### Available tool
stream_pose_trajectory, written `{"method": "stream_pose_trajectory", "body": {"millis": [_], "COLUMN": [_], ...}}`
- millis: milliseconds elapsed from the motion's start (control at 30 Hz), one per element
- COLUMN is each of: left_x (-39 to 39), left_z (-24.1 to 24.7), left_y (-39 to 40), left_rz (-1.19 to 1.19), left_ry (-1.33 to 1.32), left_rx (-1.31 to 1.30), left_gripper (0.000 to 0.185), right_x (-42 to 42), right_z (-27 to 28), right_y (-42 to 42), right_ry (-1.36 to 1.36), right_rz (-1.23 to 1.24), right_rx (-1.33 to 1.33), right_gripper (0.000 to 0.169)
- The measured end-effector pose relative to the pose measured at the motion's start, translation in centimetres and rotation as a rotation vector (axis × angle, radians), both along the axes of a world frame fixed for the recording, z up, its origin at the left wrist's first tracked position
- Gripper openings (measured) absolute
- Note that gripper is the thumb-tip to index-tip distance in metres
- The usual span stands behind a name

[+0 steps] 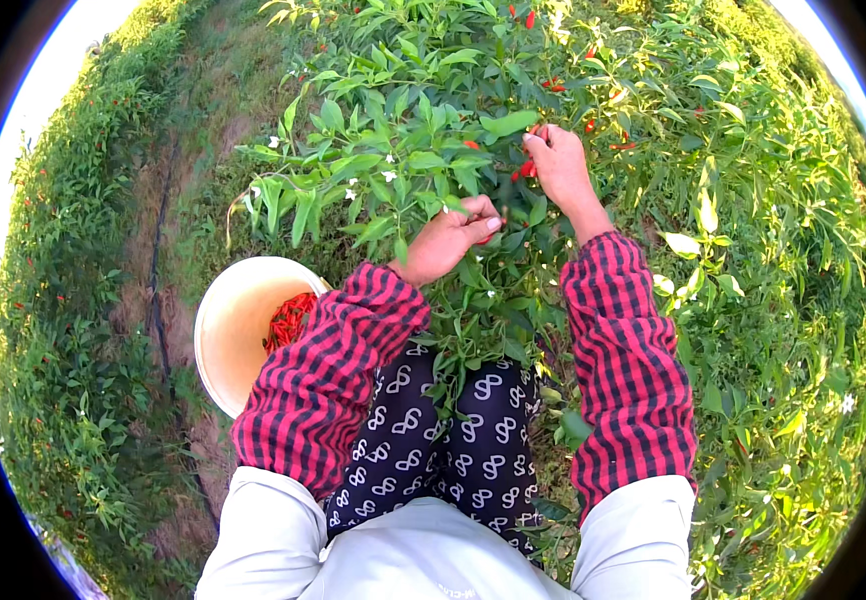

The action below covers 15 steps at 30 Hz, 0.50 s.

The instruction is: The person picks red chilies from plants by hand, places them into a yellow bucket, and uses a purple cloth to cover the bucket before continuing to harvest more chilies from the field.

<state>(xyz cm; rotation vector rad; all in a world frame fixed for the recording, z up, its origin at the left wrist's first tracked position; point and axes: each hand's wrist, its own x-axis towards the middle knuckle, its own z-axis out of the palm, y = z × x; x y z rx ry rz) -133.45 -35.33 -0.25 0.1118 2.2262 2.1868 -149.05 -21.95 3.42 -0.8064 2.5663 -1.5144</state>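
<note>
My left hand (444,238) is curled low in the chili pepper plant (433,112), palm inward. Red chili peppers (485,240) show beneath its thumb, partly hidden by the fingers. Higher up and to the right, my right hand (562,166) pinches at a red chili pepper (533,130) among the leaves, beside a broad green leaf (509,123). Just below those fingertips hangs a cluster of red chili peppers (527,169). At my left forearm stands a pale bucket (227,330) with a heap of red chili peppers (288,322) inside, partly covered by my checked sleeve (328,375).
More ripe chilies (553,85) hang farther back on the plants. A dark hose-like line (155,277) runs along the bare soil path (212,112) to the left. Another row of pepper plants (65,300) lines the far left, and dense foliage (785,337) fills the right. My knees (470,435) touch the lower leaves.
</note>
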Motion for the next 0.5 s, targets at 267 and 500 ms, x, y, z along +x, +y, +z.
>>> {"method": "stream_pose_trajectory", "body": {"millis": [267,500], "left_x": [2.7,8.7], "left_z": [1.2,5.1], "left_y": [0.7,-0.3], "left_rz": [-0.013,-0.038], "left_ry": [-0.293,-0.159], "left_rx": [0.684,0.894], "left_gripper": [0.017,0.019], "right_x": [6.5,13.9], "right_z": [5.5,6.5], "right_y": [4.7,4.3], "right_ry": [-0.861,-0.986], "right_rz": [0.334,0.244], "right_rx": [-0.809,-0.899], "right_gripper": [0.021,0.022]}}
